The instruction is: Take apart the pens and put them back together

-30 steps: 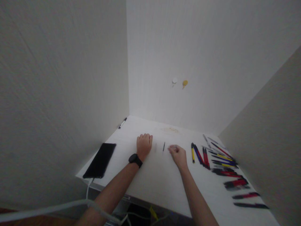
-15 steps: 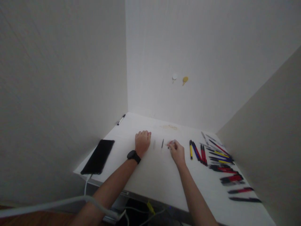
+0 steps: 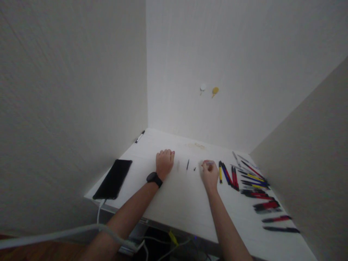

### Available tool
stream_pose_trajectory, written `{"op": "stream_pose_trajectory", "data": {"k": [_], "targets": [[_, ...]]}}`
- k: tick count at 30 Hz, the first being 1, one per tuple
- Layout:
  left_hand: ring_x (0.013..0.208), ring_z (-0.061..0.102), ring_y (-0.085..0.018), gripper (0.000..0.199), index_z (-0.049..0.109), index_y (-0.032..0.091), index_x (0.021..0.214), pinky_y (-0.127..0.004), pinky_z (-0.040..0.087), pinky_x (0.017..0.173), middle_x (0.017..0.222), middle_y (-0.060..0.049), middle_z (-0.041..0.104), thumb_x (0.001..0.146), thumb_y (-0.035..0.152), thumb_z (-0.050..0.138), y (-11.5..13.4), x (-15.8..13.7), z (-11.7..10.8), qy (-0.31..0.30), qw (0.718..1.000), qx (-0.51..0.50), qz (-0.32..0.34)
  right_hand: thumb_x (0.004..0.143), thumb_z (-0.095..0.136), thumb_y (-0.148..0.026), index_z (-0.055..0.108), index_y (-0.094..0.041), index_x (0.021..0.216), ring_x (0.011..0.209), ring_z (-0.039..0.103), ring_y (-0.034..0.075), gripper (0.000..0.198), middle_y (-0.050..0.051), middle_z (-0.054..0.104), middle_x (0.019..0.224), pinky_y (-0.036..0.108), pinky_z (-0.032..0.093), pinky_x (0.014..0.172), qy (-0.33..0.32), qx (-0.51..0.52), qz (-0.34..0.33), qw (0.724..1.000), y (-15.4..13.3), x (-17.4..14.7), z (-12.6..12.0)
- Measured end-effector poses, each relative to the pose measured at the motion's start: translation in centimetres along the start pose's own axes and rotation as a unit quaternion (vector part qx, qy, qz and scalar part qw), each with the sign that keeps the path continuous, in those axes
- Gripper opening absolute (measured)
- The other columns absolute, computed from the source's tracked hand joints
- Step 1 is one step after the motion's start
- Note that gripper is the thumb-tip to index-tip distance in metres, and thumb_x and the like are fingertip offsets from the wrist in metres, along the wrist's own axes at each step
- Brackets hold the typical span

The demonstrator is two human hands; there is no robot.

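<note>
My left hand [image 3: 164, 162], with a black watch on its wrist, rests on the white table with its fingers curled in and nothing visible in them. To its right lie a faint clear tube [image 3: 178, 166], a thin dark pen refill [image 3: 187, 164] and a tiny black piece [image 3: 194, 169]. My right hand [image 3: 210, 175] is closed in a pinch around a small clear plastic piece [image 3: 209, 163], partly covered by the fingers. Just right of that hand are a yellow-and-black pen [image 3: 220, 173], a blue-and-red pen [image 3: 226, 174] and red-and-black pens [image 3: 235, 178].
Many pens [image 3: 255, 181] lie in rows along the right side of the table [image 3: 179, 210]. A black tablet [image 3: 112, 179] with a white cable [image 3: 98, 214] is at the left. One pen [image 3: 140, 137] sits at the far left corner. Walls enclose three sides.
My right hand has moved right, away from the refill, with the clear piece in its fingers. The tiny black piece now lies uncovered on the table. My left hand has stayed put.
</note>
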State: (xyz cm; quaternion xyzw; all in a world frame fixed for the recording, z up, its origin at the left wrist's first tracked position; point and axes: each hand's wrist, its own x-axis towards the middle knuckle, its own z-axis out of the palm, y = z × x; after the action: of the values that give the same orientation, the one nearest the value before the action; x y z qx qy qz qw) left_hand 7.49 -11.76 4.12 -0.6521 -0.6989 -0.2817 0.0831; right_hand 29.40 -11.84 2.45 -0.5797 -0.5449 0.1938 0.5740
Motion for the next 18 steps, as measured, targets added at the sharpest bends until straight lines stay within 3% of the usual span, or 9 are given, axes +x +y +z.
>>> {"op": "stream_pose_trajectory", "data": {"k": [5, 10, 18], "targets": [[0.086, 0.052, -0.023, 0.038, 0.056, 0.018, 0.087, -0.035, 0.029, 0.075, 0.086, -0.008, 0.063, 0.098, 0.036, 0.024, -0.02, 0.01, 0.07, -0.003, 1.0, 0.006, 0.004, 0.076, 0.054, -0.038, 0.057, -0.019, 0.083, 0.057, 0.055, 0.016, 0.021, 0.002, 0.063, 0.067, 0.026, 0.039, 0.059, 0.007, -0.141, -0.013, 0.99, 0.11, -0.08, -0.03], [0.087, 0.052, -0.023, 0.039, 0.056, 0.018, 0.087, -0.035, 0.029, 0.076, 0.087, -0.008, 0.063, 0.098, 0.036, 0.023, 0.04, 0.02, -0.04, -0.007, 1.0, 0.009, -0.001, 0.074, 0.049, -0.03, 0.054, -0.02, 0.073, 0.058, 0.051, 0.017, 0.011, 0.001, 0.057, 0.062, 0.026, 0.032, 0.057, -0.015, -0.253, -0.044, 0.966, 0.48, -0.02, -0.16], [0.085, 0.053, -0.022, 0.04, 0.055, 0.018, 0.087, -0.036, 0.028, 0.077, 0.085, -0.008, 0.063, 0.098, 0.038, 0.023, -0.01, -0.04, 0.2, -0.02, 1.0, 0.005, -0.004, 0.072, 0.048, -0.023, 0.05, -0.02, 0.067, 0.071, 0.048, 0.018, 0.007, 0.002, 0.055, 0.07, 0.027, 0.031, 0.066, -0.071, -0.322, -0.115, 0.937, 0.62, -0.03, -0.04]]}}
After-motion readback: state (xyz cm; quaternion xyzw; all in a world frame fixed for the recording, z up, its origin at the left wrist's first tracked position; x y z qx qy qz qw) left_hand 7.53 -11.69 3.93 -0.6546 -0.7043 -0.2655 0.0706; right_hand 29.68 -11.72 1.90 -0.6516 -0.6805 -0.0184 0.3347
